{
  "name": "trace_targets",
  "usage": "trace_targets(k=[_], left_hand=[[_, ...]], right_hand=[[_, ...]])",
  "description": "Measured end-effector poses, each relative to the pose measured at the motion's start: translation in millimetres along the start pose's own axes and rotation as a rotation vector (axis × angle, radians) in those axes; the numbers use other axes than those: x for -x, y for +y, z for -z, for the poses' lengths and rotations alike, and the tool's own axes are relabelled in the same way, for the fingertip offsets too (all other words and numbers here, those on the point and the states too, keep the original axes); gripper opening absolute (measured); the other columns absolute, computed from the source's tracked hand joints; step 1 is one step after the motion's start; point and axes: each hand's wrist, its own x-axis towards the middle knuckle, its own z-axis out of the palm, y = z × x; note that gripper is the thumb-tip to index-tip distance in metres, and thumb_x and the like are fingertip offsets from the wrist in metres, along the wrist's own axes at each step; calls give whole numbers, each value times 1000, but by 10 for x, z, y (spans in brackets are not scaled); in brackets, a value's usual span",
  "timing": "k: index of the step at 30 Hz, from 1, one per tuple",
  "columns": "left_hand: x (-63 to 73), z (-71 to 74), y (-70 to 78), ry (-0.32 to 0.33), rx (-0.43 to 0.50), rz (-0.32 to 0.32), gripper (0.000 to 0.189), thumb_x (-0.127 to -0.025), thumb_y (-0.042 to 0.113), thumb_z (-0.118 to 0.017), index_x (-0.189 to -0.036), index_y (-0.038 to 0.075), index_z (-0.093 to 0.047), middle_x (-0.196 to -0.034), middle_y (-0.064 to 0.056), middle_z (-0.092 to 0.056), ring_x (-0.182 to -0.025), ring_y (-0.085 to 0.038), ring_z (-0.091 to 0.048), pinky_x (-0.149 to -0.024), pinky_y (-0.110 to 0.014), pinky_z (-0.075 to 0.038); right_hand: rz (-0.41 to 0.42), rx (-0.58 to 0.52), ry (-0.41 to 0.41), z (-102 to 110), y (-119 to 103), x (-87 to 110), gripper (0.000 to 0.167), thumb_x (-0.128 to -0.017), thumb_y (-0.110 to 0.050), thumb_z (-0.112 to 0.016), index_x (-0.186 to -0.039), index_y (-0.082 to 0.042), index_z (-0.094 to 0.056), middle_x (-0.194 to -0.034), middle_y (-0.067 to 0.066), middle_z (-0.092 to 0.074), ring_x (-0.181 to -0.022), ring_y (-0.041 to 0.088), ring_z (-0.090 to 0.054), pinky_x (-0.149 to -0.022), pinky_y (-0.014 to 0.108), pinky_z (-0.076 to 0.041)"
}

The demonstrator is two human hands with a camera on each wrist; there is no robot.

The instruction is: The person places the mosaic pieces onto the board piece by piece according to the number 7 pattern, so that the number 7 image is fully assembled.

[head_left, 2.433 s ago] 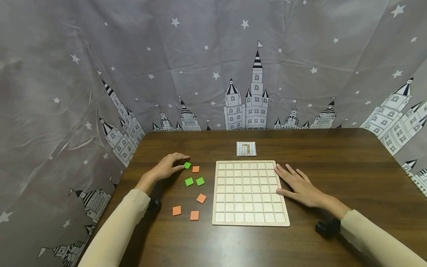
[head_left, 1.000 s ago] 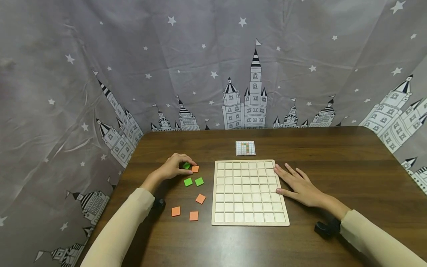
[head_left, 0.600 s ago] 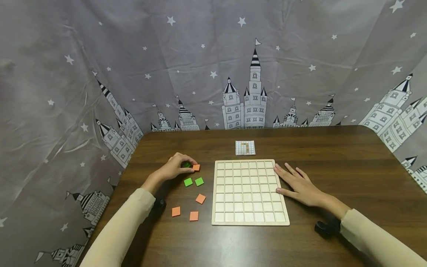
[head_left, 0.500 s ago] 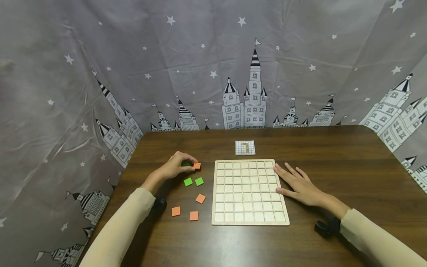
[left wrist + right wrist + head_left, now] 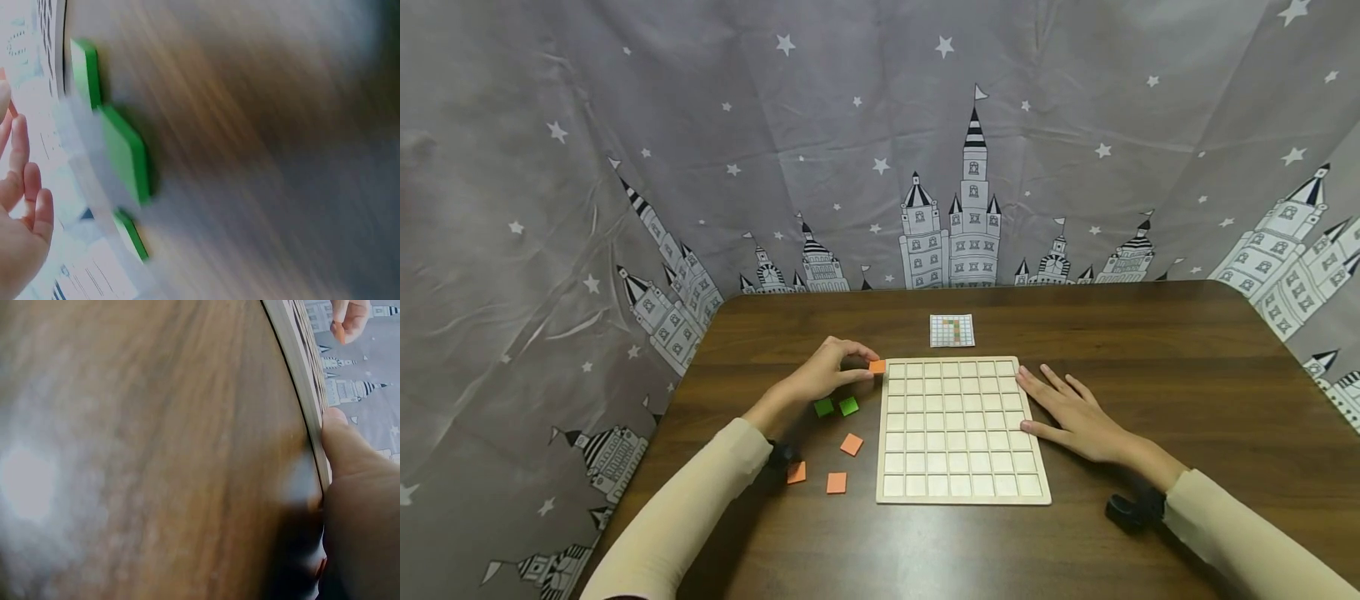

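Note:
My left hand [image 5: 826,372] pinches an orange square tile [image 5: 877,367] between thumb and fingertips, at the top left corner of the pale wooden grid board [image 5: 880,467]. In the right wrist view that orange tile [image 5: 340,332] shows held off the table. My right hand [image 5: 1078,423] lies with straight fingers spread, thumb and fingertips touching the board's right edge. Two green tiles [image 5: 848,406] lie on the table under the left wrist. The left wrist view shows a further green tile [image 5: 130,236], which the hand hides from the head view.
Three more orange tiles [image 5: 837,482] lie left of the board, one partly behind the left wrist strap [image 5: 781,455]. A small printed card [image 5: 952,331] with a coloured grid pattern lies behind the board. A grey castle-print curtain [image 5: 820,150] hangs behind the brown table [image 5: 970,550].
My left hand reached past a green tile, took hold of the orange tile beside it, lifted it and carried it right to the board's corner. The right hand stayed on the board's edge.

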Motion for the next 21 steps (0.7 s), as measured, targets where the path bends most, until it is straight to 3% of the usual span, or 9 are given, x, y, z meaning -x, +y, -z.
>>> trace_targets(k=[7, 21], left_hand=[[-139, -211, 145, -18, -16, 20, 30, -94, 15, -71, -121, 3, -68, -115, -8, -69, -109, -29, -54, -100, -46, -30], [-358, -550, 332, -36, -31, 49, 29, -91, 19, -74, -118, 9, -72, -112, -4, -70, -105, -24, -49, -95, -42, -35]], right_hand=[[2, -1, 2, -13, 21, 5, 75, -99, -41, -60, -158, -7, -28, -161, 15, -26, -147, 44, -16, -109, 67, -9], [0, 6, 6, -1, 10, 7, 76, -99, -41, -60, -157, -5, -27, -161, 15, -26, -147, 44, -16, -110, 65, -8]])
